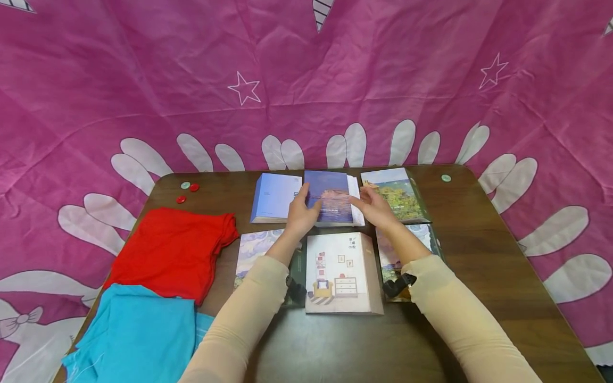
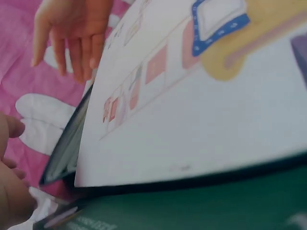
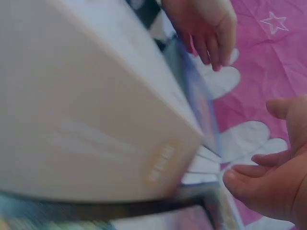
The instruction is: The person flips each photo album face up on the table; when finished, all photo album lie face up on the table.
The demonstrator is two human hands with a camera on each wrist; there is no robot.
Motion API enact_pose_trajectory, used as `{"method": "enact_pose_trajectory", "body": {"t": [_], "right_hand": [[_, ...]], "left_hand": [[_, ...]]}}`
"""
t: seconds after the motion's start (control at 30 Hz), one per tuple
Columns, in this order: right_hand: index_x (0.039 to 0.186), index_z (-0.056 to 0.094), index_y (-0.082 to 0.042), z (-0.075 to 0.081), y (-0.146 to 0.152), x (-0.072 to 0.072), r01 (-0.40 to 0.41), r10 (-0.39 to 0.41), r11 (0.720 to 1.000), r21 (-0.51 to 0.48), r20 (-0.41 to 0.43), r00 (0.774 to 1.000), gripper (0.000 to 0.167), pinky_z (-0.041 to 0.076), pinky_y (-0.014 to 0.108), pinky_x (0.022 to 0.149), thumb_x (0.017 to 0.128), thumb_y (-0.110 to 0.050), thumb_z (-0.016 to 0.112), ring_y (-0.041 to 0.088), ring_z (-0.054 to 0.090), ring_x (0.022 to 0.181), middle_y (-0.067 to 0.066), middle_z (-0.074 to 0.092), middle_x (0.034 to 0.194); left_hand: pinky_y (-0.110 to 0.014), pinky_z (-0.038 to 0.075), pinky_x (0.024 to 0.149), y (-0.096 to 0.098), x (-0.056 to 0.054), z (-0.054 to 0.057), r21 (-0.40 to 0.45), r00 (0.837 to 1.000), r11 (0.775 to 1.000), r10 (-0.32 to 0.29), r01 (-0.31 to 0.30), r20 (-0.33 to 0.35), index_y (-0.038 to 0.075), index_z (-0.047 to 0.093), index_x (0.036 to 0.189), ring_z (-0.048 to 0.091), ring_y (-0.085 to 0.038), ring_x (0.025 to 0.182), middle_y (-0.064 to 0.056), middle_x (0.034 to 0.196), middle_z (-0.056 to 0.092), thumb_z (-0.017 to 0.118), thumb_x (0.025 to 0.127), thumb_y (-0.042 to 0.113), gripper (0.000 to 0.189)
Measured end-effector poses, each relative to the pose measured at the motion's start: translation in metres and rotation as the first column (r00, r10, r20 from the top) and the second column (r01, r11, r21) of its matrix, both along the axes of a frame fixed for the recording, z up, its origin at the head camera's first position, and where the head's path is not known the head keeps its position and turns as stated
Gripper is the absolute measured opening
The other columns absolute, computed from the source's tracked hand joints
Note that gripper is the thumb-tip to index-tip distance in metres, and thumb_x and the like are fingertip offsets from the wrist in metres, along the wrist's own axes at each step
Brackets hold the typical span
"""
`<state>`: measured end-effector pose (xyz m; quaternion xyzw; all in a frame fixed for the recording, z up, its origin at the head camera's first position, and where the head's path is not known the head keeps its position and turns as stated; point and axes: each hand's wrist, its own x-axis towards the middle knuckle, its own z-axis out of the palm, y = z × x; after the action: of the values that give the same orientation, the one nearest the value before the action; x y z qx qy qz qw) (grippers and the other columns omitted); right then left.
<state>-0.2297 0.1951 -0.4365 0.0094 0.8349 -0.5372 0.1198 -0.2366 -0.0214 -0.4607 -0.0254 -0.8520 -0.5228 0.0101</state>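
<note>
In the head view my left hand (image 1: 301, 215) is at the left edge of a purple-blue sunset-cover album (image 1: 330, 194), fingers loosely extended and thumb over the cover. My right hand (image 1: 375, 208) hovers by the album's right edge, where white pages show, its fingers loosely bent. Both wrist views show relaxed fingers with nothing gripped: the left hand (image 2: 14, 189) at the left wrist view's edge, the right hand (image 3: 273, 167) in the right wrist view. A light blue book (image 1: 275, 197) lies left of the album and a landscape-cover album (image 1: 395, 197) right of it.
Nearer me are a thick white book (image 1: 335, 271) with furniture drawings, a pastel-sky book (image 1: 254, 250) and a painted-cover book (image 1: 423, 234). Folded red cloth (image 1: 167, 255) and turquoise cloth (image 1: 139, 335) lie left. Red buttons (image 1: 181, 199) and a green button (image 1: 446, 178) dot the table.
</note>
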Motion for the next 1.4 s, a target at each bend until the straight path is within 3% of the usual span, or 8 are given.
{"method": "enact_pose_trajectory", "body": {"t": [0.17, 0.6, 0.77, 0.97, 1.07, 1.2, 1.33, 1.4], "right_hand": [[0.16, 0.024, -0.005, 0.012, 0.022, -0.002, 0.034, -0.038, 0.997, -0.064, -0.055, 0.998, 0.078, 0.03, 0.049, 0.119, 0.102, -0.042, 0.059, 0.033, 0.034, 0.147, 0.02, 0.038, 0.158], [0.16, 0.022, -0.005, 0.019, 0.085, -0.002, 0.255, -0.261, 0.961, -0.105, -0.046, 0.964, 0.081, 0.029, 0.051, 0.118, 0.101, -0.051, 0.053, 0.036, 0.034, 0.144, 0.02, 0.033, 0.159], [0.16, 0.027, -0.007, 0.009, 0.103, -0.004, 0.371, -0.374, 0.923, -0.098, -0.005, 0.928, 0.079, 0.022, 0.055, 0.12, 0.101, -0.053, 0.053, 0.036, 0.025, 0.148, 0.017, 0.026, 0.164], [0.157, 0.034, -0.011, -0.005, 0.118, -0.004, 0.508, -0.48, 0.845, -0.168, 0.181, 0.859, 0.074, 0.014, 0.059, 0.121, 0.1, -0.052, 0.054, 0.03, 0.013, 0.152, 0.01, 0.016, 0.167], [0.157, 0.034, -0.012, -0.007, 0.124, -0.003, 0.509, -0.477, 0.847, -0.156, 0.202, 0.856, 0.076, 0.016, 0.062, 0.119, 0.098, -0.054, 0.056, 0.03, 0.015, 0.151, 0.01, 0.016, 0.167], [0.158, 0.031, -0.011, -0.008, 0.124, -0.006, 0.489, -0.449, 0.851, -0.192, 0.217, 0.867, 0.076, 0.022, 0.051, 0.121, 0.099, -0.052, 0.056, 0.028, 0.023, 0.15, 0.012, 0.02, 0.167], [0.158, 0.03, -0.009, -0.008, 0.126, -0.008, 0.501, -0.432, 0.817, -0.286, 0.271, 0.86, 0.066, 0.027, 0.034, 0.12, 0.104, -0.038, 0.052, 0.02, 0.027, 0.15, 0.009, 0.027, 0.164], [0.151, 0.041, -0.008, -0.008, 0.127, -0.007, 0.515, -0.444, 0.796, -0.318, 0.272, 0.854, 0.054, 0.04, 0.026, 0.109, 0.104, -0.031, 0.054, 0.018, 0.044, 0.139, 0.01, 0.044, 0.149]], "left_hand": [[-0.044, 0.024, 0.122, 0.012, 0.002, 0.004, 0.025, 0.997, 0.999, -0.035, 0.036, -0.07, 0.002, 0.033, 0.157, 0.03, -0.034, 0.149, -0.018, 0.161, 0.034, 0.063, 0.099, 0.021, 0.068], [-0.043, 0.032, 0.119, 0.076, 0.018, 0.009, 0.015, 0.972, 0.972, -0.235, 0.235, 0.027, 0.007, 0.036, 0.157, 0.038, -0.031, 0.145, -0.013, 0.159, 0.04, 0.058, 0.103, 0.031, 0.063], [-0.043, 0.029, 0.12, 0.097, 0.02, 0.006, 0.021, 0.963, 0.965, -0.26, 0.26, 0.069, 0.007, 0.034, 0.158, 0.033, -0.029, 0.148, -0.01, 0.162, 0.035, 0.056, 0.105, 0.03, 0.062], [-0.045, 0.027, 0.121, 0.115, 0.022, 0.002, 0.027, 0.937, 0.949, -0.315, 0.315, 0.153, 0.009, 0.028, 0.16, 0.024, -0.028, 0.152, -0.012, 0.167, 0.023, 0.055, 0.105, 0.038, 0.068], [-0.045, 0.028, 0.121, 0.12, 0.021, 0.001, 0.065, 0.931, 0.952, -0.306, 0.299, 0.197, 0.01, 0.027, 0.161, 0.024, -0.028, 0.152, -0.011, 0.167, 0.022, 0.056, 0.104, 0.038, 0.069], [-0.045, 0.027, 0.121, 0.117, 0.016, 0.001, 0.14, 0.929, 0.953, -0.295, 0.269, 0.224, 0.008, 0.031, 0.159, 0.022, -0.029, 0.152, -0.009, 0.167, 0.022, 0.057, 0.103, 0.038, 0.069], [-0.045, 0.025, 0.122, 0.115, 0.014, -0.001, 0.189, 0.916, 0.943, -0.317, 0.275, 0.246, 0.008, 0.033, 0.159, 0.02, -0.029, 0.153, -0.008, 0.168, 0.018, 0.057, 0.102, 0.04, 0.069], [-0.046, 0.026, 0.121, 0.115, 0.014, -0.001, 0.203, 0.912, 0.941, -0.319, 0.271, 0.26, 0.01, 0.034, 0.158, 0.021, -0.029, 0.153, -0.007, 0.168, 0.02, 0.058, 0.101, 0.041, 0.07]]}}
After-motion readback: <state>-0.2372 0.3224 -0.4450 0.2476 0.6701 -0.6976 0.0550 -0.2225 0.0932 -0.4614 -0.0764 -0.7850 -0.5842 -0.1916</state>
